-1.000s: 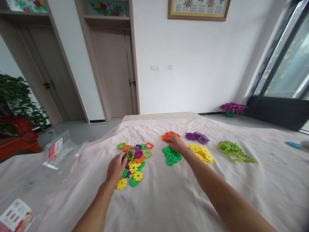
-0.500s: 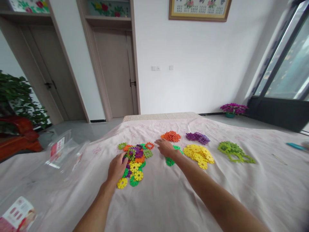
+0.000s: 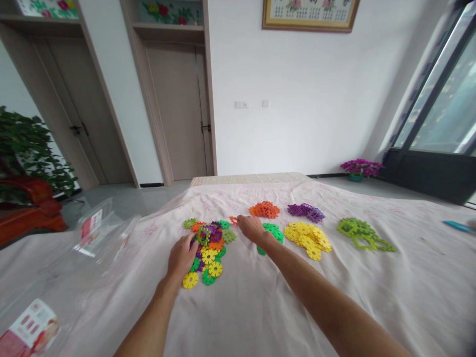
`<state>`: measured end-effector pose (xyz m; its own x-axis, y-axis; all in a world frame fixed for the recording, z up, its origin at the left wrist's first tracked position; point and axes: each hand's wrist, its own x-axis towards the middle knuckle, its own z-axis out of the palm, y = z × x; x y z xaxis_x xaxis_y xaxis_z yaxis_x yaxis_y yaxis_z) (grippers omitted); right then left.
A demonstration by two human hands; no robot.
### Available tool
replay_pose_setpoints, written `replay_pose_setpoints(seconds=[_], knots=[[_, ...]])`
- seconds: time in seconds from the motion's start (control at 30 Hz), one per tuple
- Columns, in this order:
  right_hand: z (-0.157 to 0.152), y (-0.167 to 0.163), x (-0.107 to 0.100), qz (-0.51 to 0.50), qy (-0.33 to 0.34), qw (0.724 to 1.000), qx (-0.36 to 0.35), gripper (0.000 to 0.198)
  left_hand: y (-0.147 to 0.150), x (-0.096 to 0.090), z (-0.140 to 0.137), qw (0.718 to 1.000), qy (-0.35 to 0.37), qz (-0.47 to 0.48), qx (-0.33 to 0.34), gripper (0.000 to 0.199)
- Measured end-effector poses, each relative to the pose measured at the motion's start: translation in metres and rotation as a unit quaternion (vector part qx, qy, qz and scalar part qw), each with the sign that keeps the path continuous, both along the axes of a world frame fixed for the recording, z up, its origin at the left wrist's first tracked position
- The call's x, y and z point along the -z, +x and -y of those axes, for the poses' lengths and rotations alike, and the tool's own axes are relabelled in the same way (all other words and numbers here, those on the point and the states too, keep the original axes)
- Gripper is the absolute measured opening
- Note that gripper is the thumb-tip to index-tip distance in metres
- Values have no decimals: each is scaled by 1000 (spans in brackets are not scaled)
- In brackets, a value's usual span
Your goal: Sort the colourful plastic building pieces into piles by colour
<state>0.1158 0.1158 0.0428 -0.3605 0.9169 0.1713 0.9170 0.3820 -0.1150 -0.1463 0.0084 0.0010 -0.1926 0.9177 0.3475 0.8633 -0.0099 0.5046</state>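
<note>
My right hand (image 3: pixel 253 229) pinches an orange plastic interlocking piece (image 3: pixel 233 220) at its fingertips, just right of a mixed heap. That heap of yellow, green, purple and orange pieces (image 3: pixel 209 255) lies in front of me on the cloth. At its left edge rests my left hand (image 3: pixel 183 254), thumb and forefinger apart and touching the pieces; its other fingers are partly hidden. Beyond my right hand sits an orange pile (image 3: pixel 264 209). Green round pieces (image 3: pixel 274 231) lie partly under my right wrist, with a yellow pile (image 3: pixel 308 238) beside them.
Farther right are a purple pile (image 3: pixel 305 212) and a light green pile (image 3: pixel 362 234). Clear plastic packaging (image 3: pixel 100 238) lies at the left on the pale bedcloth (image 3: pixel 260 307). A blue object (image 3: pixel 457 226) is near the right edge.
My right hand has closed on the orange piece at the heap's right side, drawing back slightly and uncovering more green pieces. My left hand has stayed at the heap.
</note>
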Motion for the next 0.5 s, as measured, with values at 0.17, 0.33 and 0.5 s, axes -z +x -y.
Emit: replay_pose_setpoints(seconds=[0.17, 0.33, 0.5], knots=[[-9, 28, -13, -42, 20, 991, 128, 38, 0, -2, 1, 1000, -2, -2, 1, 38], [1, 37, -17, -90, 78, 989, 92, 38, 0, 0, -1, 1000, -4, -5, 2, 40], [32, 15, -11, -73, 58, 994, -54, 34, -3, 5, -3, 1000, 3, -11, 4, 40]])
